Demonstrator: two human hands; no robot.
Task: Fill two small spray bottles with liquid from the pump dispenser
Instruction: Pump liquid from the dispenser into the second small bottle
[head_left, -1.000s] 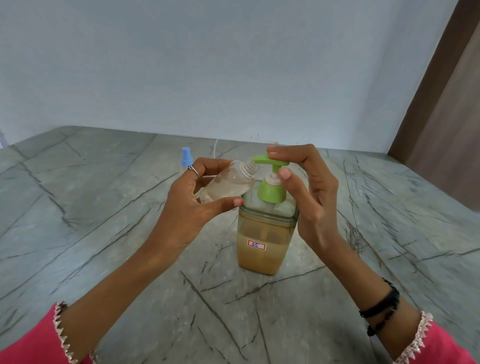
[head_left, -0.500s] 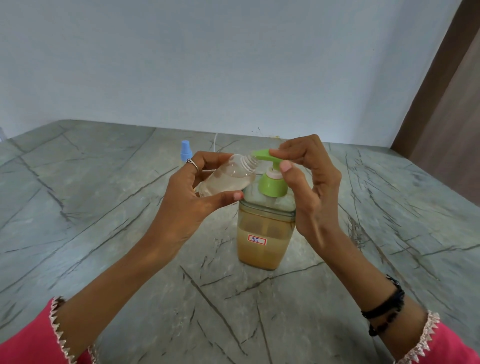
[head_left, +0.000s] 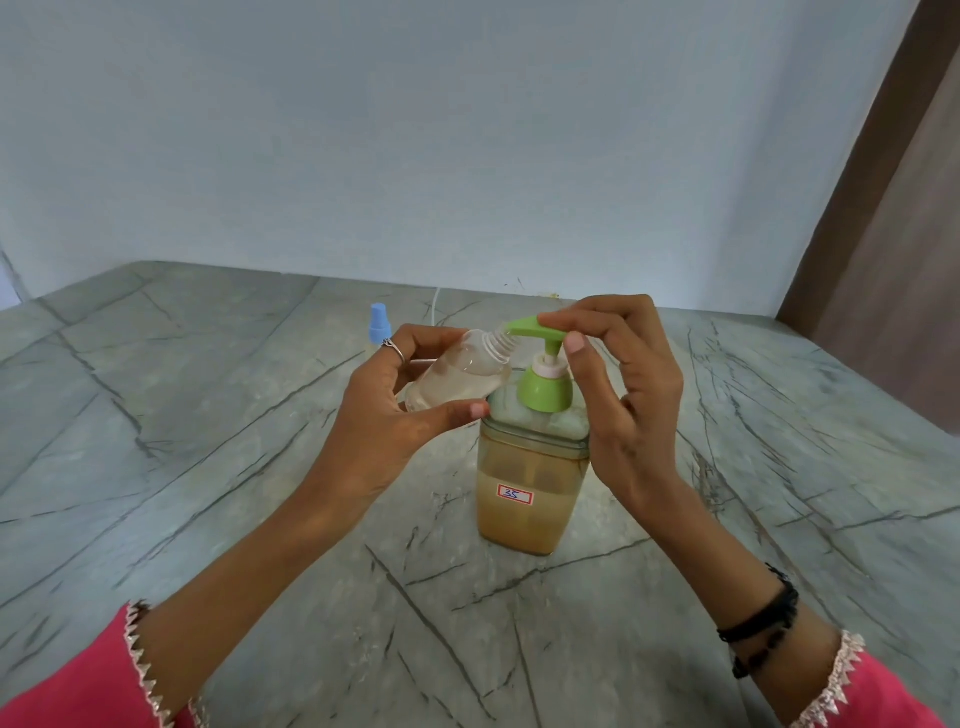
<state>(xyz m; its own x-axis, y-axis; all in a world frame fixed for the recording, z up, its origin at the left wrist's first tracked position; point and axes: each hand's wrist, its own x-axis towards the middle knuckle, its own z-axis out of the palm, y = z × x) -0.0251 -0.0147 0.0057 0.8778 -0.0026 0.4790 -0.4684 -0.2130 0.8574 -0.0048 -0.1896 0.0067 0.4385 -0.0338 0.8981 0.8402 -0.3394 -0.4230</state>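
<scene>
My left hand (head_left: 384, 415) grips the small spray bottle (head_left: 457, 374) tilted, its open neck at the green spout; my right hand (head_left: 623, 395) curls its fingertips over the head of the pump dispenser (head_left: 532, 488), upright on the counter (head_left: 208, 467). A blue-capped bottle (head_left: 378, 325) seems to stand behind, mostly hidden.

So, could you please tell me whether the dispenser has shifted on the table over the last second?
No. The dispenser sits where it was: the dark vein runs just below its base, exactly as before.
</scene>
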